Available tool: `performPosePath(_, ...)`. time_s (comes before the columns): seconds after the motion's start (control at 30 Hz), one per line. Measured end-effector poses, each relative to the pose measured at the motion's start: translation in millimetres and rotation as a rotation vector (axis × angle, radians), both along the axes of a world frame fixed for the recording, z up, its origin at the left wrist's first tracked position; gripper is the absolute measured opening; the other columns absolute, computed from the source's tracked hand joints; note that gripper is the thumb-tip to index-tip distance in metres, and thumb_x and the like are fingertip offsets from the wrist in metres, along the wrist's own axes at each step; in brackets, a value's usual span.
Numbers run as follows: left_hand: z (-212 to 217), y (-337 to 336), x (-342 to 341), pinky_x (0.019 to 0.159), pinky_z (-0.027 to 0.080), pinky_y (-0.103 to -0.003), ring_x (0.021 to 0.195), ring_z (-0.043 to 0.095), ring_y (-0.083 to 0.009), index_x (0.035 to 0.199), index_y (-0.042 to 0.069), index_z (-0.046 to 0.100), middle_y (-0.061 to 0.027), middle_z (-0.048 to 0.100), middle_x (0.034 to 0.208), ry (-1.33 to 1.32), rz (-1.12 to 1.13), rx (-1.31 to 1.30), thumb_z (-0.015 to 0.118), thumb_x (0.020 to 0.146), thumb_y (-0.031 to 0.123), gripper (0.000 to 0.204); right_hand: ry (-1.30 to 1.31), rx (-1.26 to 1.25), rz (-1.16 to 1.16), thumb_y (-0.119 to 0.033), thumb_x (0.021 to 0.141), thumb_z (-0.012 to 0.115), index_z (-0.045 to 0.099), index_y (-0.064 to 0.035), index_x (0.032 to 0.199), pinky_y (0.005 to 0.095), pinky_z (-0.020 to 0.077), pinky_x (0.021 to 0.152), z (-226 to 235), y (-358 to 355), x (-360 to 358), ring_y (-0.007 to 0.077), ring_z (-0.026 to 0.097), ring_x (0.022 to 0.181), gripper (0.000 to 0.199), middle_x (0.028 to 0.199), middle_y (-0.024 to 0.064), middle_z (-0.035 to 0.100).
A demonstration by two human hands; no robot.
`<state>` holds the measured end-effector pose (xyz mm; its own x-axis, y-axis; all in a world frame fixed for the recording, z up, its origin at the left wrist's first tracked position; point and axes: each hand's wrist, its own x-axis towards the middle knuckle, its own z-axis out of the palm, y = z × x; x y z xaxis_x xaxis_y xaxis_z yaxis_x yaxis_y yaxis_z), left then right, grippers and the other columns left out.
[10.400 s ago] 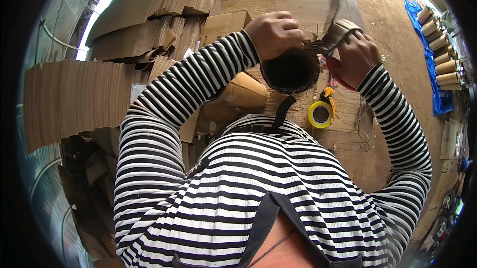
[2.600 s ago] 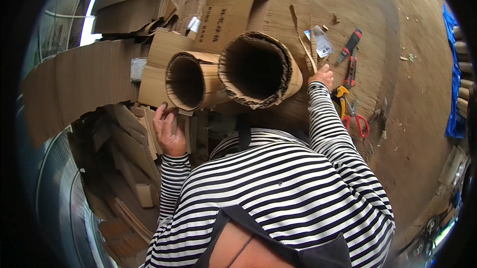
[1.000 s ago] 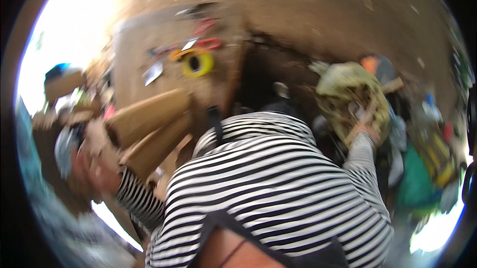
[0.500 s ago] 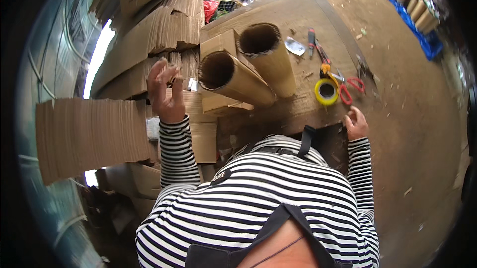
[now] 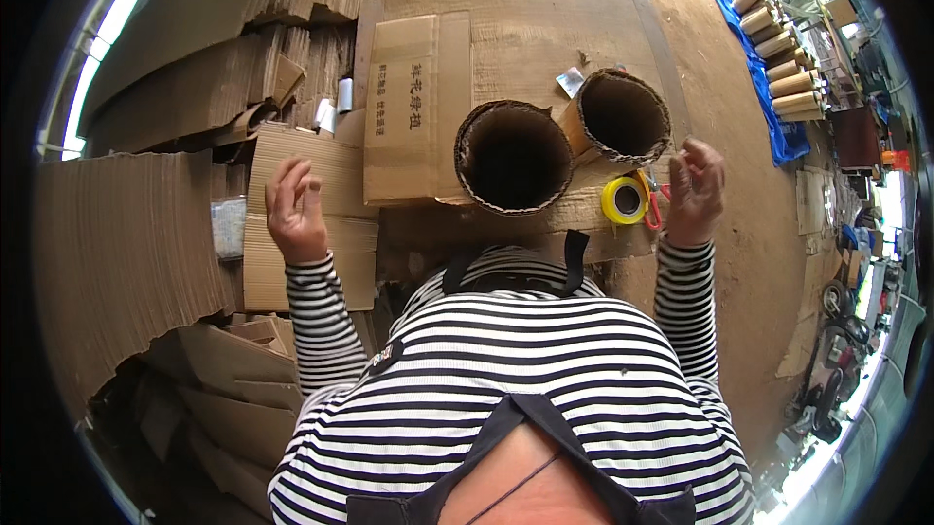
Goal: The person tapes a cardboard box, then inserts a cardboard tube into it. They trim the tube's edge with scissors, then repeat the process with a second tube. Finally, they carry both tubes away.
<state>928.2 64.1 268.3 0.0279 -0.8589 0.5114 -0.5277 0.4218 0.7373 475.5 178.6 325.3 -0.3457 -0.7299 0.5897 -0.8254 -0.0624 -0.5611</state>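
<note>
Brown earth floor point(image 5: 749, 233) shows beyond your right hand point(image 5: 695, 192), with the table point(image 5: 555, 14) between it and your left hand point(image 5: 297, 212). A second ago your right fingers were at a scrap bag; now they hang just beside the right tube point(image 5: 623, 116), loosely curled, narrow, nothing seen in them. Your left fingers hover over a ridged sheet point(image 5: 350, 233), half spread, seemingly bare. Between both hands, the left tube point(image 5: 514, 155) opens toward you. Tape point(image 5: 625, 201) and scissors point(image 5: 654, 214) lie left of your right fingers. That probably leaves both hands free to work.
</note>
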Motion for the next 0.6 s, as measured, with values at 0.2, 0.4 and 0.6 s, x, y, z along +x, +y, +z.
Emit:
performPosePath(0.2, 8.1, -24.8, -45.9, 0.077, 0.053, -0.029, 0.085, 0.063, -0.0171, 0.108, 0.005, 0.065, -0.0098, 0.06, 0.115, -0.052, -0.174, -0.041, 0.065, 0.088, 0.012, 0.021, 0.138, 0.068, 0.05, -0.019, 0.089, 0.065, 0.056, -0.002, 0.12, 0.0364, 0.0485, 0.09, 21.4, -27.8, 2.2, 0.0239, 0.055, 0.112, 0.036, 0.123, 0.0127, 0.055)
performPosePath(0.4, 4.3, 3.3, -79.1, 0.076, 0.052, -0.027, 0.081, 0.062, -0.0165, 0.107, 0.003, 0.064, -0.0105, 0.06, 0.113, 0.076, -0.213, 0.092, 0.066, 0.089, 0.015, 0.022, -0.01, 0.147, 0.216, -0.029, 0.086, 0.069, 0.054, -0.0016, 0.123, 0.0385, 0.0466, 0.092, -2.4, -43.0, -14.9, 0.0277, 0.054, 0.111, 0.048, 0.124, 0.0153, 0.053)
performPosePath(0.6, 27.7, 35.1, -120.6, 0.082, 0.05, -0.026, 0.088, 0.06, -0.0133, 0.113, -0.001, 0.06, -0.0122, 0.057, 0.119, 0.127, -0.15, 0.171, 0.059, 0.094, 0.019, 0.028, 0.044, 0.131, 0.417, -0.037, 0.085, 0.069, 0.053, -0.0002, 0.125, 0.0373, 0.0482, 0.088, -6.3, -47.7, -37.3, 0.0297, 0.054, 0.111, 0.057, 0.124, 0.0186, 0.052)
